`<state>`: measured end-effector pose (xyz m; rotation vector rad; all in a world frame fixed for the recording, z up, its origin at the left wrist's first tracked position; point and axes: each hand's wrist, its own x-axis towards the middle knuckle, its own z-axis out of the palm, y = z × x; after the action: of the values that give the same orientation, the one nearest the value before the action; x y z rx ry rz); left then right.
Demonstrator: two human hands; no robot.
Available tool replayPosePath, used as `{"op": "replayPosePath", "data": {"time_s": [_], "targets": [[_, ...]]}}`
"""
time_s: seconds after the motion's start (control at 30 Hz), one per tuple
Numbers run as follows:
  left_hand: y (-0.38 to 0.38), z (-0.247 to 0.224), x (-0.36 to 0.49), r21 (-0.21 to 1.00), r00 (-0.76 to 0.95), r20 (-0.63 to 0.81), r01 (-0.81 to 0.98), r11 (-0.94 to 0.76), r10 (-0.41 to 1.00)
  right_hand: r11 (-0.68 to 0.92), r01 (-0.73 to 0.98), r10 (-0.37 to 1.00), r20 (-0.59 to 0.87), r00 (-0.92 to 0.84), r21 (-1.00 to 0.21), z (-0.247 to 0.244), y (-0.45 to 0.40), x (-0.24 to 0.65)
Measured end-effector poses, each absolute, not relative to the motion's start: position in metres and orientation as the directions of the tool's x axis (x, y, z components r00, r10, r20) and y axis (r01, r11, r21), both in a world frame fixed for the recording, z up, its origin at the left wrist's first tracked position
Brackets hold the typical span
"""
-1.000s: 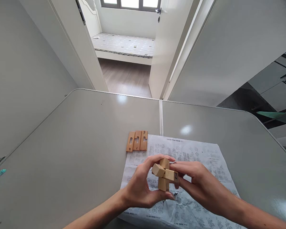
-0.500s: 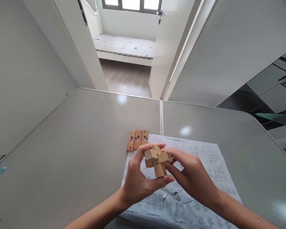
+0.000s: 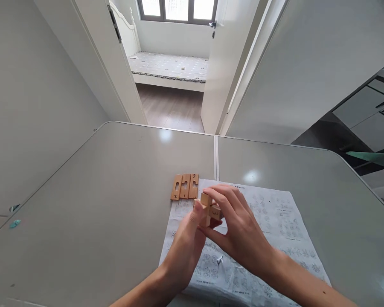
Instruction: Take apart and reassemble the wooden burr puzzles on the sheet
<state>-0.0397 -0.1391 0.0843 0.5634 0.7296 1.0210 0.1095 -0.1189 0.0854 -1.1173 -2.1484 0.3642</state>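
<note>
An interlocking wooden block puzzle [image 3: 206, 209] is held between my two hands above the printed sheet [image 3: 275, 230]. My left hand [image 3: 188, 238] grips it from the left, its thumb on the near left face. From the right, my right hand [image 3: 237, 217] pinches it, fingertips on the top block and thumb underneath. One block end facing right shows a dark mark. Behind the puzzle, three flat slotted wooden pieces [image 3: 184, 186] with numbers lie side by side at the sheet's upper left corner.
The grey table [image 3: 115, 204] has a seam [image 3: 216, 157] running away from me. A small teal object [image 3: 15, 224] is at its left edge. Beyond the far edge are an open door [image 3: 222, 72] and a bed [image 3: 169, 66].
Both hands have turned the puzzle. My left thumb moved from below it to its left face, and my right fingers went from its right side to its top. The view shifted slightly.
</note>
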Motion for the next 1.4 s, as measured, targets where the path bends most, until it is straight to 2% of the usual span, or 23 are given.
{"op": "replayPosePath", "data": {"time_s": [0.17, 0.37, 0.53, 0.77, 1.0, 1.3, 1.4], "targets": [[-0.141, 0.081, -0.039, 0.644, 0.429, -0.352, -0.534, 0.548, 0.832, 0.626, 0.601, 0.777, 0.468, -0.421, -0.497, 0.092, -0.119, 0.119], [-0.144, 0.084, -0.024, 0.669, 0.402, -0.347, -0.527, 0.524, 0.847, 0.609, 0.610, 0.782, 0.515, -0.351, -0.508, 0.091, -0.126, 0.129], [-0.144, 0.086, -0.010, 0.627, 0.395, -0.361, -0.568, 0.533, 0.845, 0.609, 0.651, 0.761, 0.564, -0.319, -0.453, 0.091, -0.127, 0.137], [-0.139, 0.085, -0.008, 0.467, 0.567, -0.382, -0.563, 0.682, 0.730, 0.567, 0.576, 0.823, 0.392, -0.410, -0.588, 0.092, -0.126, 0.155], [-0.141, 0.089, 0.002, 0.524, 0.480, -0.416, -0.567, 0.636, 0.772, 0.631, 0.605, 0.758, 0.552, -0.348, -0.486, 0.089, -0.129, 0.158], [-0.141, 0.090, 0.001, 0.606, 0.491, -0.392, -0.498, 0.620, 0.778, 0.667, 0.580, 0.709, 0.636, -0.303, -0.467, 0.088, -0.127, 0.163], [-0.141, 0.091, 0.001, 0.624, 0.492, -0.386, -0.483, 0.614, 0.780, 0.660, 0.565, 0.721, 0.629, -0.290, -0.496, 0.091, -0.126, 0.162]]}}
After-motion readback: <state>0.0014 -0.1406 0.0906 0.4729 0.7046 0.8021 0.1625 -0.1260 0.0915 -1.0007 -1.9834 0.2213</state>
